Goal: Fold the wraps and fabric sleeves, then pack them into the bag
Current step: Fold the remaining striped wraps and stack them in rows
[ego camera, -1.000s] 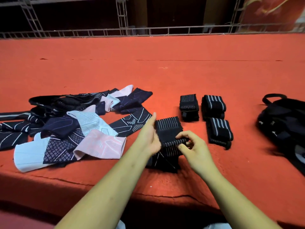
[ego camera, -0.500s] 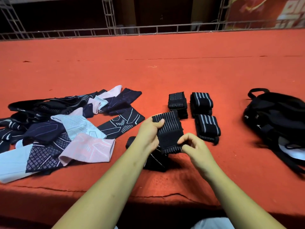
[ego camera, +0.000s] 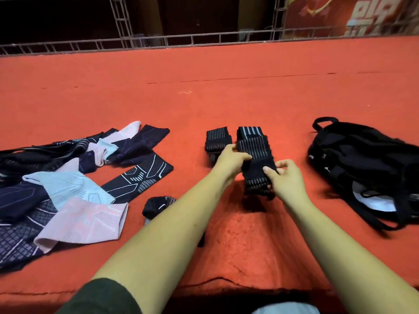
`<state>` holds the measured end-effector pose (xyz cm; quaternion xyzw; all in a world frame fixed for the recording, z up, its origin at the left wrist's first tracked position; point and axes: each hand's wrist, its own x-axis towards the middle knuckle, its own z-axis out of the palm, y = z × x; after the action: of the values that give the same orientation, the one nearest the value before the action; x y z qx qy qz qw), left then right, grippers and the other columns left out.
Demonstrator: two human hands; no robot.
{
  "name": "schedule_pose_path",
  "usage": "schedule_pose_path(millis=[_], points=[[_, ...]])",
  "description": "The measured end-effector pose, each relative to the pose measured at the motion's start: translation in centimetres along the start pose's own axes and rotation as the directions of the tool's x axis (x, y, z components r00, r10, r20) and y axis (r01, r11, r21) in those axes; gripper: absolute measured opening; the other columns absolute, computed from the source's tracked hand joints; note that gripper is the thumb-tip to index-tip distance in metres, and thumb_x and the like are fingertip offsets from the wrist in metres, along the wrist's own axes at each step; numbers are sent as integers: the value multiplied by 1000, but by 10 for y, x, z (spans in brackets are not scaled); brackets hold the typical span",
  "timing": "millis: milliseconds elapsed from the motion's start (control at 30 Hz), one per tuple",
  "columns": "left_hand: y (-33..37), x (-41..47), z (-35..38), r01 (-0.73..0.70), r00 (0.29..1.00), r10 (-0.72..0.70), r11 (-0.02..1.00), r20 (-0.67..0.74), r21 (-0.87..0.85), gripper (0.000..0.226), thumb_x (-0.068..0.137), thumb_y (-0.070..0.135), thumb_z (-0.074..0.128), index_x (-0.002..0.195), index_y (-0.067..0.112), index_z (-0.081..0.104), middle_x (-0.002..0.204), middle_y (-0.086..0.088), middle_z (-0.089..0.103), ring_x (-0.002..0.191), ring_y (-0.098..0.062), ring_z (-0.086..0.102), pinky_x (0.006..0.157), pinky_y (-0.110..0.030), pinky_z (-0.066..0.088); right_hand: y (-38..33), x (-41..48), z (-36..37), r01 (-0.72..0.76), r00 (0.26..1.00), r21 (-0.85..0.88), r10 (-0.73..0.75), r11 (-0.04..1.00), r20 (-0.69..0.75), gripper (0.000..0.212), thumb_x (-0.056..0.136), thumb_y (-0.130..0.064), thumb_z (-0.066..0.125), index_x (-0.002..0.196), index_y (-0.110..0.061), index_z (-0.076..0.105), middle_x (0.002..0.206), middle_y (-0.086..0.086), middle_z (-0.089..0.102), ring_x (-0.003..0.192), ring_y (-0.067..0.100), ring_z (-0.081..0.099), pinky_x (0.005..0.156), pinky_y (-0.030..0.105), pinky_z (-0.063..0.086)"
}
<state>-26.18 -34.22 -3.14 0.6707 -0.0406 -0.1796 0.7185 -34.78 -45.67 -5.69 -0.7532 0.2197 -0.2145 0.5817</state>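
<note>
Gripped by the left hand (ego camera: 231,157) and pinched by the right hand (ego camera: 284,177), the striped wrap (ego camera: 256,152) had been carried to the folded wraps (ego camera: 217,138), its fold judged finished.

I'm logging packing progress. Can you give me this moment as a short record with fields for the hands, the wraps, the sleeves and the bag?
surface: red carpet
left hand: grips the left edge of the black striped wrap
right hand: pinches the same wrap's near end
folded wrap: lies just beyond the left hand
second folded wrap: partly hidden behind the held one
fabric sleeves: unfolded pile on the left
small black bundle: beside the left forearm
black backpack: on the right, apart from the wraps
</note>
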Motion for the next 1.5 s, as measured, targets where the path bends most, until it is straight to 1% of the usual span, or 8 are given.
schedule_pose_path(millis=[67,167,267,433,833,1100,1333,1500], points=[[-6,12,10,-8,1000,11,995,-27,100,51,77,-4,66,123,7,46,106,-11,63,95,-22,62,90,-40,54,10,13,-1,-30,999,-59,28,998,-41,22,91,-10,66,88,-17,45,93,24,67,50,21,57,51,30,45],[-19,26,17,-45,997,61,945,-39,323,40,86,-6,60,113,14,38,90,2,55,83,-14,57,70,-24,48,27,28,2,-45,996,-170,30,984,-86,18,89,-13,66,87,-17,49,92,16,66,74,31,65,71,42,53],[-40,34,19,-53,996,84,850,-35,524,44,85,3,64,123,11,42,111,-8,62,106,-27,60,90,-34,50,35,29,2,-74,997,-419,55,905,-57,14,90,-16,62,98,-5,59,101,16,65,100,36,60,83,39,43],[-42,34,-2,-77,995,100,862,-19,500,42,95,16,60,134,6,49,109,-10,65,92,-22,61,79,-28,45,25,19,-2,-28,991,-660,-66,751,-117,40,89,-25,57,118,2,57,119,29,52,113,45,47,99,45,36],[45,-114,-265,-154,914,248,944,-321,291,19,95,-1,49,90,16,57,79,-3,65,65,-14,62,65,-24,47,-106,-80,193,460,850,-325,-304,827,429,26,87,-20,56,108,-6,64,110,19,55,106,36,54,98,39,42],[34,-234,-456,-58,696,276,942,-663,331,20,95,3,46,85,16,58,77,-5,64,61,-15,58,60,-23,46,-162,-198,350,621,628,-171,-356,765,692,15,74,-29,46,71,-17,53,77,10,47,78,28,40,67,32,32],[0,-265,-586,38,392,291,943,-873,331,6,88,17,55,83,17,57,77,3,62,77,-20,57,75,-32,47,-174,-255,455,749,438,-80,-400,658,805,37,85,-27,56,116,-5,56,119,17,50,111,34,49,100,40,40],[-25,-260,-670,255,255,264,910,-930,328,38,85,40,63,113,15,58,119,-15,56,120,-32,49,107,-40,37,-168,-262,532,861,290,-20,-458,508,840,51,86,-30,58,129,-6,49,135,11,41,127,31,41,104,42,40]])
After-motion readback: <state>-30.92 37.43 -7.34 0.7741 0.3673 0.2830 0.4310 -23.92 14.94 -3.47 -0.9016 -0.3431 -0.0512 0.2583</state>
